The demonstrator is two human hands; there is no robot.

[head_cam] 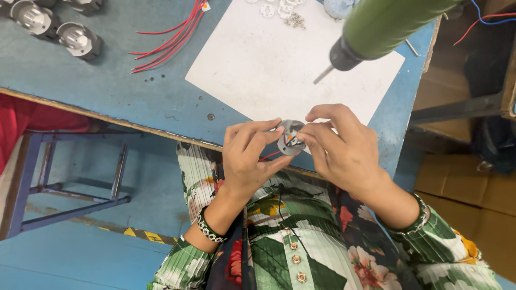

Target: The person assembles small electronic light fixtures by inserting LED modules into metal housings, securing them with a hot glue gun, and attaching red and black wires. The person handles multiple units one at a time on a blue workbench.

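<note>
While both hands meet at the near edge of the blue workbench (123,91), they hold one small round metal disc (291,137) between them, just off the near edge of the white paper sheet (269,64). The left hand (248,156) pinches the disc's left rim between thumb and forefinger. The right hand (339,145) pinches the right rim, fingertips curled onto the disc face. Short red wires (271,156) run from the disc toward the left palm.

Above the sheet's right side hangs a green power screwdriver (376,29), bit pointing down-left at the paper. On the sheet's far edge lie small white parts (274,8) and a heap of screws (295,21). Left of the sheet lies a bundle of red wires (169,37). Farther left of the sheet, at the bench corner, stand grey cylindrical housings (78,40). No container is visible; all parts lie loose.
</note>
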